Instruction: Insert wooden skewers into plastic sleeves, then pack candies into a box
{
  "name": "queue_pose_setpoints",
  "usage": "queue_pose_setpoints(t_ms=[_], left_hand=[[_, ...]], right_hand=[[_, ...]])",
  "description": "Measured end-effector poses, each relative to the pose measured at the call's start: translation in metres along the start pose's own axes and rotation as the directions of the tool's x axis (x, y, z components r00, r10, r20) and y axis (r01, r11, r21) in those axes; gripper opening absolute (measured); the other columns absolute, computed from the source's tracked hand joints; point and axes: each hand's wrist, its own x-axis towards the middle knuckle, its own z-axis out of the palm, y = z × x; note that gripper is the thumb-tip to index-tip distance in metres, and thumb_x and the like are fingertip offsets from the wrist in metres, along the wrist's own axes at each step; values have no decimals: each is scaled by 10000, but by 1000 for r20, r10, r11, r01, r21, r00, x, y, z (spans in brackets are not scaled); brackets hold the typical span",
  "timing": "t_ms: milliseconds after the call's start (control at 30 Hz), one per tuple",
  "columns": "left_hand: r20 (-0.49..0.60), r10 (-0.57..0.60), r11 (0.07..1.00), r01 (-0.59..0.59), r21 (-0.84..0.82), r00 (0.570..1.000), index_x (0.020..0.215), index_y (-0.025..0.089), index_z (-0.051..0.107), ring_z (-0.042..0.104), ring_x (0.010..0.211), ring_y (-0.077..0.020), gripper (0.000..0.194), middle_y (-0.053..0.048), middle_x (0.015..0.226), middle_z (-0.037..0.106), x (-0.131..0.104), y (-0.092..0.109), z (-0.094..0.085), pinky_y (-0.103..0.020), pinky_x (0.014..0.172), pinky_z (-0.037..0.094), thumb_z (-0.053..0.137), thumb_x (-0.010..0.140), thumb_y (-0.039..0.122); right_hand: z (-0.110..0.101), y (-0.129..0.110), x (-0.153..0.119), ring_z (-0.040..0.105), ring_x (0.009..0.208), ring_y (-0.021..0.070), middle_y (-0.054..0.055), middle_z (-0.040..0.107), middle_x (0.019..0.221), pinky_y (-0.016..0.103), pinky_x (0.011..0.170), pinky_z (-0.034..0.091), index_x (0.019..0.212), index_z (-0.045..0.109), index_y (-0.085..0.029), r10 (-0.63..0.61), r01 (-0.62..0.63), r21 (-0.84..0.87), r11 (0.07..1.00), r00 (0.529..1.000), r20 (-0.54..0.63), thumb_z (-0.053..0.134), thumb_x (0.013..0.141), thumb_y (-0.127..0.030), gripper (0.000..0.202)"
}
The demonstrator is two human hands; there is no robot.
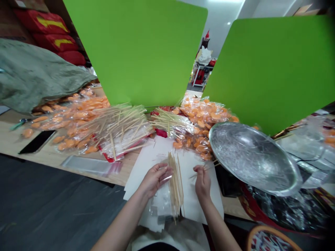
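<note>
My left hand (154,178) pinches the edge of a clear plastic sleeve (165,177) above a white sheet of paper (209,209). Just right of it, a bundle of thin bamboo skewers (177,186) lies lengthwise on the paper. On the bundle's other side, my right hand (202,181) is closed around a few thin skewers (213,165), whose ends poke out to both sides. More clear plastic sleeves (162,205) lie below my left hand, close to the front edge.
Wrapped orange pieces on sticks (81,115) are heaped at the left, with more wrapped orange pieces (201,115) behind the paper. A tilted metal bowl (253,157) stands right. A phone (37,142) and flat plastic bags (91,165) lie left. Green panels (146,48) rise behind.
</note>
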Motion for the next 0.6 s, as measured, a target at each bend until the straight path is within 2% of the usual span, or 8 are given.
queue_pose_setpoints(t_ms=[67, 133, 233, 300, 400, 467, 600], left_hand=[[-19, -6, 1000, 6, 3, 1000, 918, 149, 596, 689, 755, -146, 140, -92, 922, 714, 3, 1, -3, -236, 687, 539, 605, 785, 103], [-46, -5, 1000, 5, 3, 999, 913, 141, 598, 690, 747, -145, 106, -95, 899, 716, 7, 1, -6, -245, 696, 542, 573, 812, 120], [-86, 30, 1000, -30, 4, 996, 871, 135, 611, 688, 755, -139, 89, -94, 878, 717, 9, 2, -11, -250, 724, 541, 532, 851, 171], [-87, 74, 997, -73, 12, 993, 862, 134, 623, 686, 777, -141, 86, -93, 894, 718, 5, 7, -14, -247, 730, 540, 557, 838, 183], [-53, 144, 989, -143, 27, 988, 897, 141, 639, 683, 812, -153, 121, -91, 950, 717, -13, 26, -13, -244, 740, 537, 630, 789, 194], [-21, 244, 969, -243, 42, 970, 963, 164, 639, 682, 831, -153, 215, -77, 990, 715, -30, 44, -8, -246, 762, 533, 671, 759, 223], [32, 479, 873, -480, 83, 877, 977, 172, 644, 684, 825, -163, 325, -54, 900, 736, -60, 71, 7, -257, 775, 533, 746, 680, 256]], right_hand=[[4, -10, -3, 545, 769, 189, 37, 568, 764, 332, 734, 416, 778, 557, -184, -53, 55, -63, 996, 998, 29, 352, 896, -443, 350], [13, -22, -8, 554, 727, 180, 25, 574, 737, 313, 703, 424, 809, 542, -193, -84, 96, -98, 991, 989, 120, 333, 912, -410, 319], [31, -30, -23, 544, 568, 165, -16, 537, 591, 288, 605, 428, 783, 494, -220, -50, 77, -64, 995, 937, 347, 316, 928, -373, 276], [40, -26, -35, 542, 521, 173, -19, 525, 547, 290, 562, 419, 758, 477, -238, -34, 65, -57, 996, 898, 440, 321, 929, -366, 265], [43, -21, -44, 543, 511, 193, -8, 532, 557, 307, 542, 407, 767, 479, -256, -33, 75, -73, 995, 887, 460, 336, 925, -365, 239], [43, -22, -46, 543, 516, 202, -5, 533, 571, 316, 545, 410, 781, 497, -266, -43, 89, -74, 993, 878, 476, 365, 914, -370, 214], [43, -30, -48, 581, 591, 228, 15, 579, 642, 327, 554, 437, 780, 545, -277, -81, 114, -36, 993, 867, 492, 452, 869, -399, 178]])
